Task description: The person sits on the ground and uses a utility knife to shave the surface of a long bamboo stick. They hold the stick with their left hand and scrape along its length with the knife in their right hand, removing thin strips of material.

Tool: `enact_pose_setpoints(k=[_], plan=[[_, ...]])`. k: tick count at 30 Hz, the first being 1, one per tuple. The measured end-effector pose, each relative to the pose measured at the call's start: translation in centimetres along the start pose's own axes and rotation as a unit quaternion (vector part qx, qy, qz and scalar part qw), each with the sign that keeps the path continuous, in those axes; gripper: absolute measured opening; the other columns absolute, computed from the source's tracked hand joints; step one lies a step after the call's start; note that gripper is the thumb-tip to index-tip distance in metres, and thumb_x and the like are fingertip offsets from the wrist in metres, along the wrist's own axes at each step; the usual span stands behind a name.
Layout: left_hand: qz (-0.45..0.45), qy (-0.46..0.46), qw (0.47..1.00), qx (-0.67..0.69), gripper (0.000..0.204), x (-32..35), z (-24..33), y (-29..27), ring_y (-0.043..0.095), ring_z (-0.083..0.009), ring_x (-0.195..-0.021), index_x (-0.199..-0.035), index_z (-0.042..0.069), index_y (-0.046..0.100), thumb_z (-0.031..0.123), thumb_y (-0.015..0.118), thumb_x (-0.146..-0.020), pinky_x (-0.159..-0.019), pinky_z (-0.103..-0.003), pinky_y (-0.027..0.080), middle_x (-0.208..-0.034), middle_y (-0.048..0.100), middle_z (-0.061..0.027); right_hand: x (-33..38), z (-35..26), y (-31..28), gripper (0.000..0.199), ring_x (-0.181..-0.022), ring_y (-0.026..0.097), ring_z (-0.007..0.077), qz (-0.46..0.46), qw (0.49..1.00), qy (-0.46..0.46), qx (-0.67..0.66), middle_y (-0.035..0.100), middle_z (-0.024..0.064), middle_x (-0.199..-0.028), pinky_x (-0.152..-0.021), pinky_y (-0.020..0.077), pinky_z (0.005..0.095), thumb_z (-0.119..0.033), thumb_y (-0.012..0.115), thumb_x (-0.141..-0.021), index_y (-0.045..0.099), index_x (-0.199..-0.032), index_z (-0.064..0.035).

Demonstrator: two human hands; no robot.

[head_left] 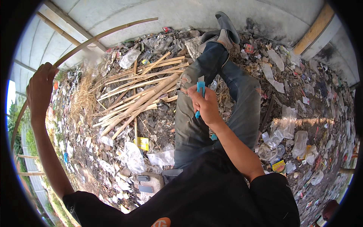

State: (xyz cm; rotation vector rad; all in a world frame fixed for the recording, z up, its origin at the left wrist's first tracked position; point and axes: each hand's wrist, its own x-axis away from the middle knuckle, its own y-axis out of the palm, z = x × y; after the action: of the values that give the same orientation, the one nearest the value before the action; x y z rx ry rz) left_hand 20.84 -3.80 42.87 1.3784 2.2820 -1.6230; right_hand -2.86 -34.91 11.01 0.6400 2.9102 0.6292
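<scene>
Raised at the far left, my left hand (41, 85) is closed around a long, thin, bowed bamboo strip (109, 31). The strip arcs up and right toward the wall, and its other end hangs down past my wrist. In front of my thighs, my right hand (207, 103) grips a turquoise box cutter (200, 90) with a short blade showing at its upper end. A pile of split bamboo strips (143, 94) lies on the ground left of my legs, apart from both hands.
Litter and plastic bags (289, 128) cover the ground around my stretched, crossed legs (238, 98). A grey wall (181, 15) stands beyond my sandals (227, 28), with a wooden post (314, 30) at the right. A grey block (149, 183) bearing two dark rectangular items sits by my left hip.
</scene>
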Motion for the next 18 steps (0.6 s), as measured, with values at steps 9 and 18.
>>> enact_pose_setpoints(k=[9,18], plan=[[-0.321,-0.098,0.739,0.585,0.026,12.8,20.2,9.8,0.040,-0.0041,-0.060,-0.101,-0.003,0.070,0.023,0.069,-0.102,-0.053,-0.028,0.030,-0.066,0.056,0.0032,3.1,2.0,-1.3,0.046,-0.064,0.062,0.0347,-0.034,0.944,-0.063,0.321,0.060,0.0151,-0.069,-0.061,0.0461,0.0445,-0.043,0.044,-0.112,0.058,-0.113,0.0007],[-0.305,-0.210,0.681,0.632,0.037,24.3,33.9,14.9,0.050,-0.0066,-0.061,-0.114,-0.004,0.076,0.031,0.070,-0.102,-0.055,-0.030,0.040,-0.064,0.062,-0.0037,7.9,7.7,-2.0,0.056,-0.064,0.067,0.0465,-0.095,0.836,0.026,0.540,0.066,0.0251,-0.065,-0.059,0.0519,0.0570,-0.053,0.046,-0.108,0.061,-0.100,0.0008]])
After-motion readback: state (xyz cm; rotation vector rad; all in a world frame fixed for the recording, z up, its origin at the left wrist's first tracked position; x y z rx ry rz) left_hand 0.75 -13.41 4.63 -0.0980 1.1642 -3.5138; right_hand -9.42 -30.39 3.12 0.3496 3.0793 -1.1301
